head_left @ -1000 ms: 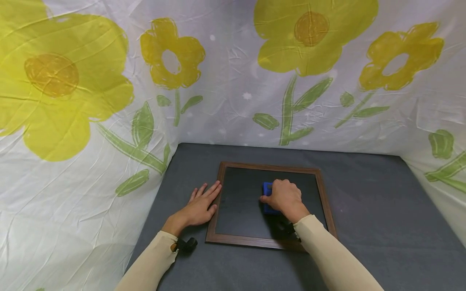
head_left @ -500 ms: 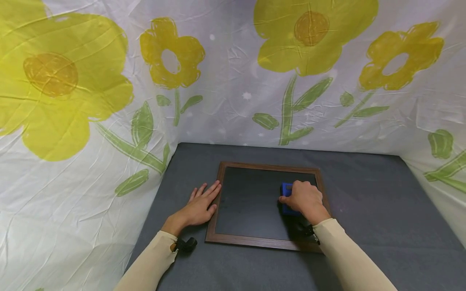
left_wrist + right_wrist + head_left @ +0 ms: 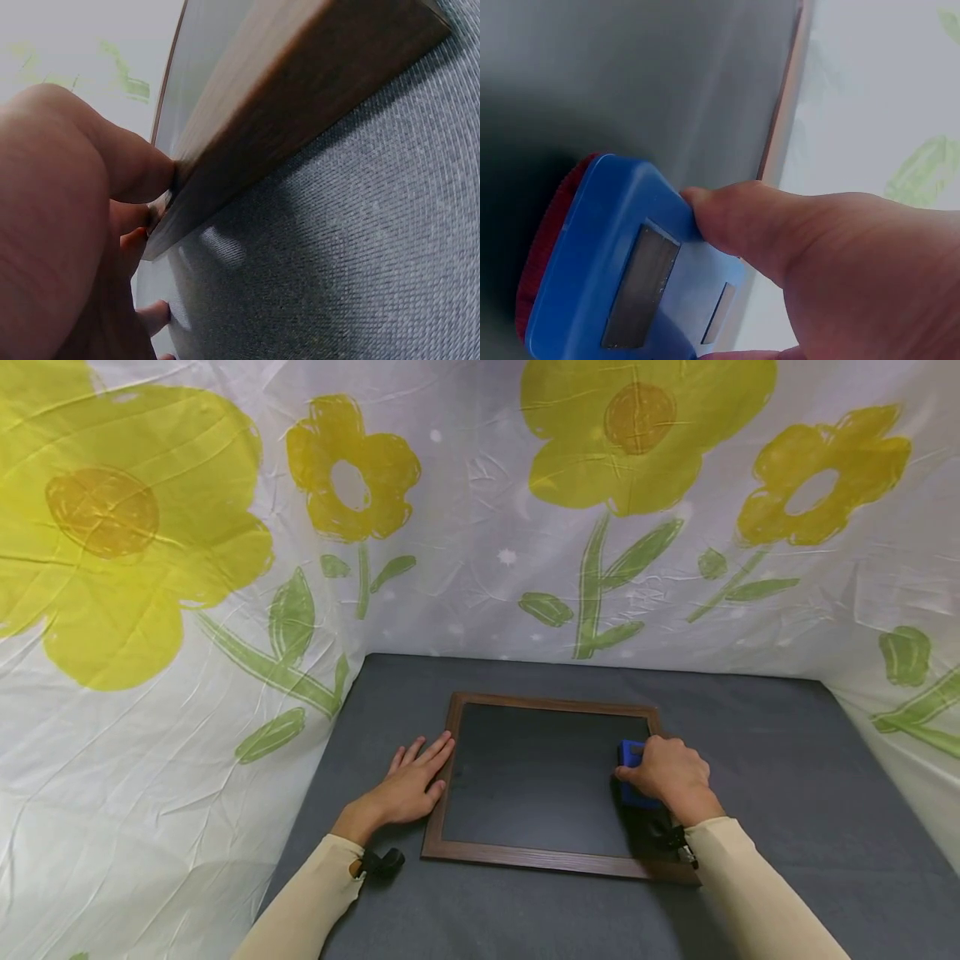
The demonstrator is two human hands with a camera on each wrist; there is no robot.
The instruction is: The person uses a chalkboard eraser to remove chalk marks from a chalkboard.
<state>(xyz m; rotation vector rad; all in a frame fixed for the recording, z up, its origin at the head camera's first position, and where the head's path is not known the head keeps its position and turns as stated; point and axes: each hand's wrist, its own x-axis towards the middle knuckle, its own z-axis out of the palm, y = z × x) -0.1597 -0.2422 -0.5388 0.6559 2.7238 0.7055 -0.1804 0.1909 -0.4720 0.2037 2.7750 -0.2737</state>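
At right on the blackboard (image 3: 536,777), my right hand (image 3: 677,777) grips the blue eraser (image 3: 611,244); my left hand (image 3: 405,789) lies spread at left; no marks show, wiping seems nearly done

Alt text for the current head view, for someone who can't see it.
A person's right hand grips a blue block on the right side of a brown-framed black board, while the left hand rests against its left edge. The board lies on a dark gray surface before a white backdrop printed with yellow flowers.
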